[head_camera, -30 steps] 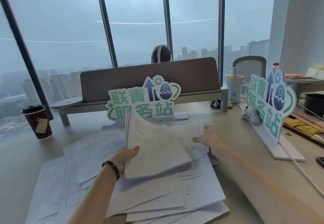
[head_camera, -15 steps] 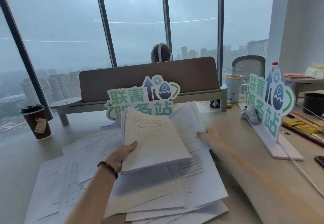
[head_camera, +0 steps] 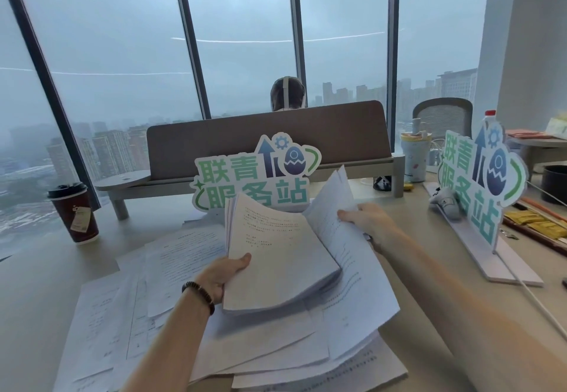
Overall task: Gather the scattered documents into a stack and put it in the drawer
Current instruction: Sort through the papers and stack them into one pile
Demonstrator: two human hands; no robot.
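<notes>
Floor-to-ceiling windows with a grey, hazy skyline stand behind the pale beige desk (head_camera: 36, 293) where we work. Our left hand (head_camera: 222, 276) grips a thick gathered stack of white printed pages (head_camera: 276, 256) by its near left edge, thumb lying on the top sheet and fingers tucked beneath, so the stack is lifted and tilted above the scattered white printed sheets (head_camera: 171, 256) that spread across the desk under and around it. Our right hand (head_camera: 366, 221) pinches a small raised bundle of white pages (head_camera: 333, 207) just to the right of the stack (thumb on the near face, fingers behind it), the bundle standing steeply with its top edge fanned. Both forearms reach forward from the lower edge; a dark beaded bracelet (head_camera: 199, 295) circles the left wrist. Behind the papers stands a green and white cut-out sign with blue arrows (head_camera: 254, 176), and a dark red paper coffee cup with a black lid (head_camera: 75, 212) sits well to the left.
</notes>
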